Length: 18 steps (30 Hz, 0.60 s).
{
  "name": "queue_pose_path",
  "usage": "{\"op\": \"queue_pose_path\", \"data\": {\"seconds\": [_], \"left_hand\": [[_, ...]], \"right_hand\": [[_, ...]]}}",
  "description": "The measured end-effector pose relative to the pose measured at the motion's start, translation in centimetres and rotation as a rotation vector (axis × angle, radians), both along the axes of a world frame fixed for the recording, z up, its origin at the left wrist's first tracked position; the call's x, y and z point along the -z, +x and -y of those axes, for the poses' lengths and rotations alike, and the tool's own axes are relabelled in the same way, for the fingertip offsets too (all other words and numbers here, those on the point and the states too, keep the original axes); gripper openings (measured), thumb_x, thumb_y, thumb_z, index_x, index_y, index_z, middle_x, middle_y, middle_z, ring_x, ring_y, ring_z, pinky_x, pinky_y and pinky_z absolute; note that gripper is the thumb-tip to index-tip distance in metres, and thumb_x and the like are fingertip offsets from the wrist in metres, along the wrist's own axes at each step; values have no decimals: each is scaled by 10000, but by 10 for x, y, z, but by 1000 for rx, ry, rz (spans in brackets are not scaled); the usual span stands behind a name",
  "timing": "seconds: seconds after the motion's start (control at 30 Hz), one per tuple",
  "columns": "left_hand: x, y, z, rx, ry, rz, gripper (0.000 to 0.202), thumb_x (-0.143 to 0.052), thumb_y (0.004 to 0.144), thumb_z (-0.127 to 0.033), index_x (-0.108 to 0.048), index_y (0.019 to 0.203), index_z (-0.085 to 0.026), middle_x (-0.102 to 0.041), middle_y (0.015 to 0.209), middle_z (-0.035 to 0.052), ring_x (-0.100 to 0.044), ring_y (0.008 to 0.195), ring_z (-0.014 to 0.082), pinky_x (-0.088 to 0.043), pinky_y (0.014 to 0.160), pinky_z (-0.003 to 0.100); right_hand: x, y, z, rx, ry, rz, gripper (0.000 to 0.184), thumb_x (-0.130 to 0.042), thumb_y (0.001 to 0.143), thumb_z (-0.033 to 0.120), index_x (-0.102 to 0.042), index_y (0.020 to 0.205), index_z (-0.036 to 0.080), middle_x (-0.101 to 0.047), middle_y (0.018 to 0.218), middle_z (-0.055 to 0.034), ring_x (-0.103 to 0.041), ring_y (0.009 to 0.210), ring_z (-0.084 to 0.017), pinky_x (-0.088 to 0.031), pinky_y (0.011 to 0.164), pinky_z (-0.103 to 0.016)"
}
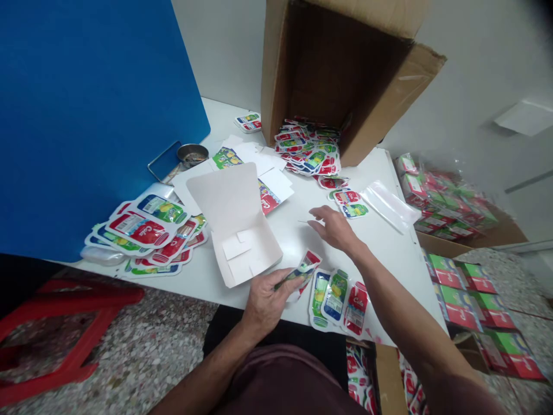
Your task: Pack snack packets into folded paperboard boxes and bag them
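Observation:
My left hand [268,300] is closed around a few bottle-shaped packets [307,266], with red and green prints showing. Above the table, my right hand [334,227] has its fingers curled, and a thin, straight, needle-like thing [303,222] sticks out from the fingertips; its kind cannot be made out. Just left of the hands stands a white carton [248,248] with its lid raised and only inner flaps visible inside. Three packets [337,294], two green-and-blue and one red cola, lie side by side at the table's front edge.
Bottle-shaped packets [147,227] are heaped on the left. A tipped cardboard box [354,115] spills more at the back. Flat cartons [272,178], a metal cup [192,154] and clear plastic bags [389,204] lie about. Packed boxes [479,294] fill the right; a red stool [64,317] stands left.

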<state>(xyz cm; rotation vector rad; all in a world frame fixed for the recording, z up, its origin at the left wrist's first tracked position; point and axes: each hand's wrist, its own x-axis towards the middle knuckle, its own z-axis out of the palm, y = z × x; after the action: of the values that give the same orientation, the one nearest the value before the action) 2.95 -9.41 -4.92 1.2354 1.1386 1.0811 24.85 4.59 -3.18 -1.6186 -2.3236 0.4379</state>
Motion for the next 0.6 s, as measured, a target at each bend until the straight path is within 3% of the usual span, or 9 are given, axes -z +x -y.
{"op": "queue_pose_path", "data": {"seconds": [0.1, 0.23, 0.33, 0.43, 0.6], "left_hand": [[-1, -9, 2, 21, -18, -21, 243, -739, 920, -386, -851, 1018, -194, -815, 886, 20, -707, 802, 174, -543, 752, 251], [0, -12, 3, 17, -52, -10, 249, -737, 923, -394, -851, 998, -187, -822, 884, 16, -722, 801, 176, -557, 757, 251], [2, -12, 4, -27, -54, 54, 242, -759, 907, -379, -848, 1031, -191, -832, 945, 21, -746, 867, 192, -577, 825, 266], [5, -12, 3, -28, -15, 96, 259, -780, 892, -363, -840, 1082, -197, -834, 1030, 37, -759, 940, 212, -589, 900, 298], [9, -10, 0, 18, 28, 62, 244, -775, 896, -352, -845, 1053, -179, -837, 951, 60, -763, 844, 213, -620, 809, 312]], "right_hand": [[14, -12, -30, -32, -137, 356, 292, -574, 958, 197, -710, 1214, 161, -711, 1240, -168, -690, 1117, -287, -522, 889, -355], [23, -27, -44, -21, -178, 439, 235, -551, 914, 143, -765, 1008, 116, -749, 1103, -228, -711, 1041, -341, -504, 850, -391], [23, -25, -43, -26, -184, 448, 184, -607, 858, 147, -770, 943, 133, -770, 1039, -205, -716, 1002, -320, -478, 839, -358], [24, -12, -33, -20, -162, 391, 181, -623, 845, 172, -760, 964, 178, -787, 982, -125, -715, 955, -265, -452, 801, -303], [30, 8, -14, 55, -109, 275, 300, -499, 937, 180, -727, 1132, 191, -786, 1104, -82, -706, 999, -217, -442, 838, -266]]}}
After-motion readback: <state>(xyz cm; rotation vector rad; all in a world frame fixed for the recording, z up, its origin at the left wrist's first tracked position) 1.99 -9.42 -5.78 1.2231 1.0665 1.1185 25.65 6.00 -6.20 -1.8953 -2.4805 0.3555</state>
